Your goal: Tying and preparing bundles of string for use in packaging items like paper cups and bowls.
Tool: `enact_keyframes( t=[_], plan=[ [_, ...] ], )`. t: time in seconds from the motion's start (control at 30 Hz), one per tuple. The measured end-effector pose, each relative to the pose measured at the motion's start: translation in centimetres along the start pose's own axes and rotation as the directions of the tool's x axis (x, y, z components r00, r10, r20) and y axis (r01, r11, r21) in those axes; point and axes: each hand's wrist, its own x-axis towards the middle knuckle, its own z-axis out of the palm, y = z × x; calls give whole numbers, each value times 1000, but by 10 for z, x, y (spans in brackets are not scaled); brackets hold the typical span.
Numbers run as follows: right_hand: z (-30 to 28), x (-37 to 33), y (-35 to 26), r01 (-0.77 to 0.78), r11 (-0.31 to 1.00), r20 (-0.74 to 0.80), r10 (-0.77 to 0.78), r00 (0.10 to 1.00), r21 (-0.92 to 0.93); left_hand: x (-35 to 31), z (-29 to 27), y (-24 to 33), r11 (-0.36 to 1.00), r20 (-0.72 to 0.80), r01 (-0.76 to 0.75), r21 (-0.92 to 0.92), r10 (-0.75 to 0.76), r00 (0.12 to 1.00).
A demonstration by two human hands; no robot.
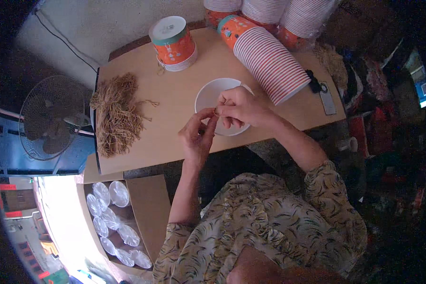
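A white paper bucket (207,92) sits on the table with its open mouth facing up. Over its near side my left hand (196,135) and my right hand (241,106) meet, fingertips pinched together. Something small and brownish shows between them, too small to make out. Left of the hands lies a heap of knotted brown twine cords (116,116), a few ends straying toward the middle. To the right, a long nested stack of orange and white paper buckets (270,64) lies on its side. Upside down at the back stands a short stack of orange buckets (174,47) with green bands.
More bucket stacks in clear plastic (305,19) stand behind the table (165,137). A dark-topped object with a pale tag (327,100) lies near the right edge. A caged fan (49,116) is at left. Below it, an open carton (149,199) holds several plastic-wrapped round items.
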Motion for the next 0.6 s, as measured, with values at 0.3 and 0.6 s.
enact_keyframes(
  t=[0.3,0.6],
  plan=[
    [0,-2,-3,-45,998,47,43,998,45,-6,3,-5,994,-62,-85,75,89,994],
    [-3,-2,3,-72,995,84,65,994,74,-5,1,-9,880,-63,-393,267,422,904]
  ],
)
